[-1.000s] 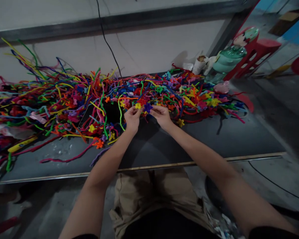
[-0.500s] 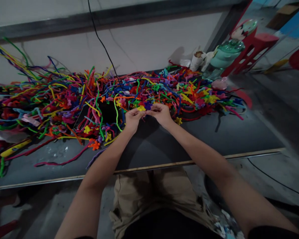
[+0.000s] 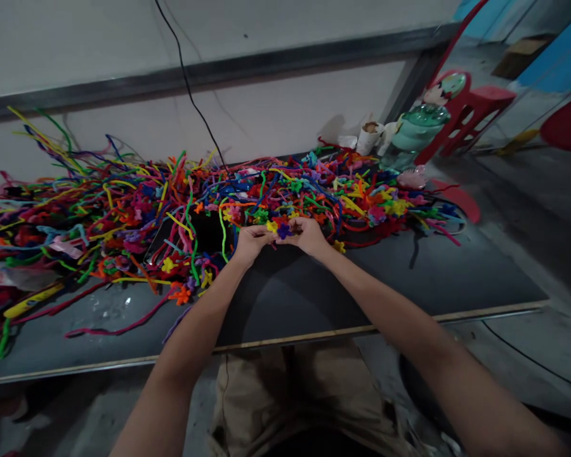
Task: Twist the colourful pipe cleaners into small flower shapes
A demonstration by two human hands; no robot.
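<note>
Close together above the table's middle, my left hand (image 3: pixel 251 242) and my right hand (image 3: pixel 308 235) are both closed in a pinch. Between their fingertips are a small yellow pipe-cleaner flower (image 3: pixel 271 226) and a dark purple pipe-cleaner flower (image 3: pixel 283 231), side by side and touching. The yellow one is nearest my left fingers, the purple one nearest my right. Fingers hide the stems and the exact grip. Just behind lies a long heap of coloured pipe cleaners (image 3: pixel 137 190), with small finished flowers such as an orange one (image 3: pixel 181 293) among them.
A dark phone-like slab (image 3: pixel 208 233) lies partly buried left of my hands. A yellow tube (image 3: pixel 33 301) rests at the left. Toward the back right stand a green translucent figure-shaped bottle (image 3: pixel 416 130) and a white paper cup (image 3: pixel 368 136). A black cable (image 3: pixel 190 89) hangs down the wall.
The view has tilted up, so everything sits lower in it. Both hands remain together; the purple flower has dropped slightly relative to the yellow one.
</note>
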